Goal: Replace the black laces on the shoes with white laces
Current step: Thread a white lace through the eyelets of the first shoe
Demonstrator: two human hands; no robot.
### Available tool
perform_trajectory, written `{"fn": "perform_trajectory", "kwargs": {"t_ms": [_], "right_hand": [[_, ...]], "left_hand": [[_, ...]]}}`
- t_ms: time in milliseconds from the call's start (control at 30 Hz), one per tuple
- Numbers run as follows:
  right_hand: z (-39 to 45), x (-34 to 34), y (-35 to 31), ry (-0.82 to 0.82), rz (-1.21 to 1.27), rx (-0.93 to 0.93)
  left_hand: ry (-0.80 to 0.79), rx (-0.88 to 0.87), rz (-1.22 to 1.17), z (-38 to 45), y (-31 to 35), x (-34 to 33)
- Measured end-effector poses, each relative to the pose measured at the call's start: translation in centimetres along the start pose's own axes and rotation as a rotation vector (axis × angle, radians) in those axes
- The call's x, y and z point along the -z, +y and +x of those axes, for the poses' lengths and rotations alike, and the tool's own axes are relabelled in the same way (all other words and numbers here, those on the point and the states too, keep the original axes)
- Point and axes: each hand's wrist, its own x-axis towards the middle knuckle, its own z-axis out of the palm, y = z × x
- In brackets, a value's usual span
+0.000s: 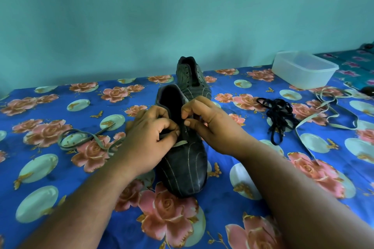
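Far left on the blue bedsheet printed with pink roses [60,168] there's a loose loop of pale grey-white flat lace [81,139] trailing off toward the left hand [149,137]. That hand is curled in tight, fingers pinching what looks like the working end of the lace right at the eyelets of the near dark grey leather shoe with thin pale stitch lines [184,170]. A short bar of white lace [180,143] already crosses the lowest eyelets, so I'd say threading on this shoe has only just started, one row in and the rest of the holes open.

The right hand [210,125] is on the other side of the shoe opening, thumb and forefinger pinched together at the eyelet edge. Can't tell whether it's got lace or just the shoe flap in there.

Behind sits the second dark striped shoe [192,79], eyelets bare, no lace in it at all. So black laces are out of both, white still to go on that one completely.

Further right, the heap of tangled black laces [279,117] is lying discarded, and just past it a second pale flat lace [332,113] sprawls across the sheet, probably for the far shoe. A translucent white plastic tub [303,70] sits at the back right near the sheet's edge.

Room-wise: open sheet on both sides of the near shoe, though the left loop could snag under the forearm.
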Motion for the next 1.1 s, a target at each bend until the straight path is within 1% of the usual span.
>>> {"fn": "perform_trajectory", "kwargs": {"t_ms": [100,200,300,333,367,433,500,600,700,800,867,933,967,1033,1100], "right_hand": [[0.0,0.1,-0.1,0.0,0.017,-0.001],[-0.1,0.2,-0.2,0.0,0.116,-0.037],[-0.2,1.1,-0.4,-0.022,0.368,-0.204],[-0.3,1.6,-0.3,-0.053,0.427,-0.268],[-0.4,2.1,-0.2,-0.099,0.444,-0.31],[-0.6,2.5,0.0,-0.174,0.399,-0.325],[-0.6,2.4,-0.1,-0.162,0.375,-0.298],[-0.5,1.9,0.1,-0.132,0.405,-0.277],[-0.5,1.7,0.3,-0.14,0.549,-0.29],[-0.4,1.7,0.5,-0.128,0.625,-0.353],[-0.3,1.8,0.5,-0.114,0.658,-0.411],[-0.2,2.2,0.3,-0.059,0.734,-0.486],[-0.1,2.5,0.4,0.005,0.779,-0.526],[0.1,3.1,1.0,0.215,0.817,-0.628],[0.0,4.2,2.6,0.46,0.761,-0.769]], "left_hand": [[-0.008,0.006,-0.035,0.1,0.1,-0.1],[-0.011,-0.008,-0.115,0.0,-0.3,-0.1],[0.031,-0.002,-0.153,-0.1,-0.2,-0.3],[0.046,0.001,-0.159,-0.1,-0.1,-0.5],[0.059,0.003,-0.161,0.0,0.1,-0.7],[0.075,0.003,-0.159,0.0,0.1,-0.8],[0.067,-0.004,-0.166,0.0,-0.1,-0.7],[0.049,-0.048,-0.145,-0.1,-0.5,0.1],[-0.002,-0.085,-0.119,-0.2,-1.0,1.3],[-0.122,-0.013,-0.22,-0.5,-1.7,2.3],[-0.236,0.049,-0.221,-0.5,-2.1,2.5],[-0.342,0.111,-0.16,-0.4,-2.4,2.4],[-0.38,0.128,-0.138,-0.4,-2.5,2.3],[-0.418,0.124,-0.132,-0.4,-2.7,2.4],[-0.44,0.111,-0.134,-0.4,-3.0,2.5]]}}
